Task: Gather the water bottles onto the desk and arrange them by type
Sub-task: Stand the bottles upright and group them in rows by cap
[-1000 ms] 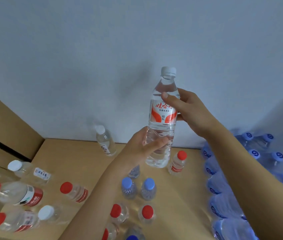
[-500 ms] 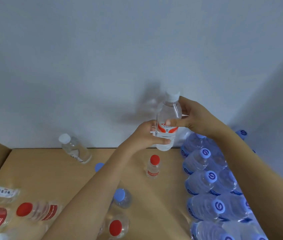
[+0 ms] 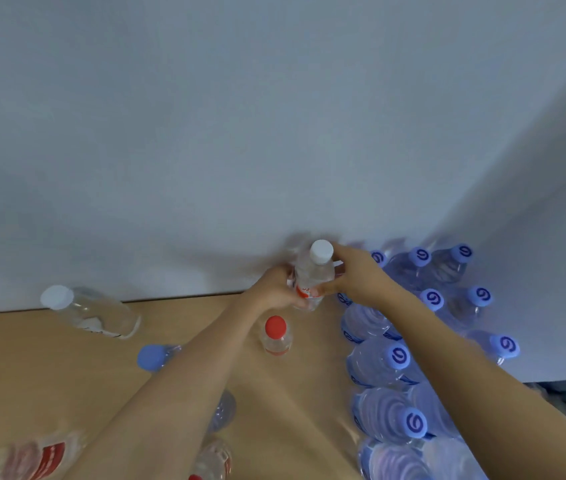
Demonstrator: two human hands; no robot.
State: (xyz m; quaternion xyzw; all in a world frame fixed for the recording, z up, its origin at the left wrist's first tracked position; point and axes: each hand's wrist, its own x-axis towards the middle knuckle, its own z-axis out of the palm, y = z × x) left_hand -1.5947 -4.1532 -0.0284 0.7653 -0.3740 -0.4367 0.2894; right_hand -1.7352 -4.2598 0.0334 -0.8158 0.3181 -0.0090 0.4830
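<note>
White-capped bottle upright between both hands' grip

This is looking like an office or plain workroom: a light wooden desk is sitting pushed into the corner of bare, pale grey walls, and blue-capped water bottles are crowding its right edge like bulk stock.

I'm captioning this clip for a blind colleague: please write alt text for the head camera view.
Both hands, left and right, hold a white-capped bottle upright at the desk's far edge by the wall, beside a block of blue-capped bottles. A small red-capped bottle stands nearer.
</note>
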